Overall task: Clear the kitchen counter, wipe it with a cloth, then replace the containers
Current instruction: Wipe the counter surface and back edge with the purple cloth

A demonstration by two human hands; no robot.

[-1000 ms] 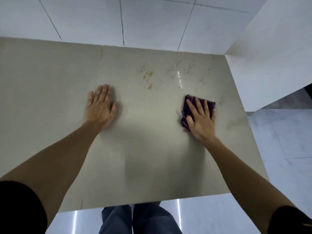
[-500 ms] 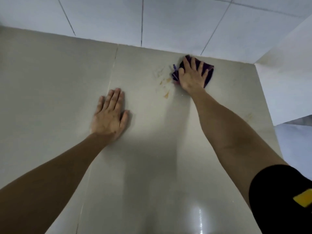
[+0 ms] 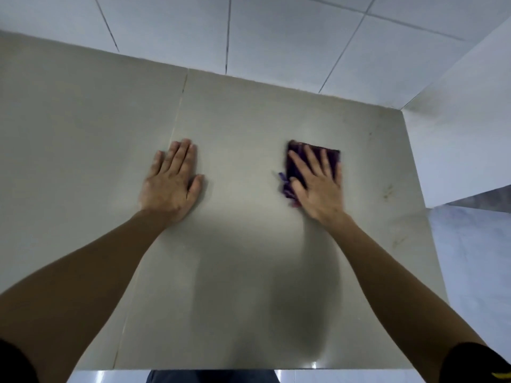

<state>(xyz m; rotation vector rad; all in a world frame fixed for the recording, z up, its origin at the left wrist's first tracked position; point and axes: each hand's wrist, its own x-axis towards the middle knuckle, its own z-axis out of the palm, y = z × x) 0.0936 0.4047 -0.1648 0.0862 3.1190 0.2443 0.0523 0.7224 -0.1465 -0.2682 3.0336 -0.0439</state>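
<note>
Fingers [image 3: 309,164] of right hand [image 3: 318,186] spread flat, not curled, pinning purple cloth [image 3: 333,158] against tabletop [image 3: 249,120] by palm pressure only. Cloth sat directly beneath and just ahead of those fingertips, far edge poking out beyond them, a frayed corner bunched out by the thumb side. Folded to a rough rectangle, long axis running roughly away from the body toward the tiled wall [image 3: 276,31], slightly blurred. Dark purple, soft, limp; judged likely to slide and ruck up under an uneven push.

Left hand [image 3: 171,183] laid palm-down, fingers together and extended, gripping nothing, bracing on bare tabletop just right of the slab seam [image 3: 177,125]. Well apart from cloth, level with it in depth. Right hand clearly the nearer one, already on it.

Faint smudges [image 3: 387,192] visible right of the cloth, toward the right edge near the side wall [image 3: 456,134]; a further mark lower down the same edge. Judged next stroke should go rightward from the fingers.

No containers in view. Judged mid-wipe: clearing done, replacing not yet begun.
</note>
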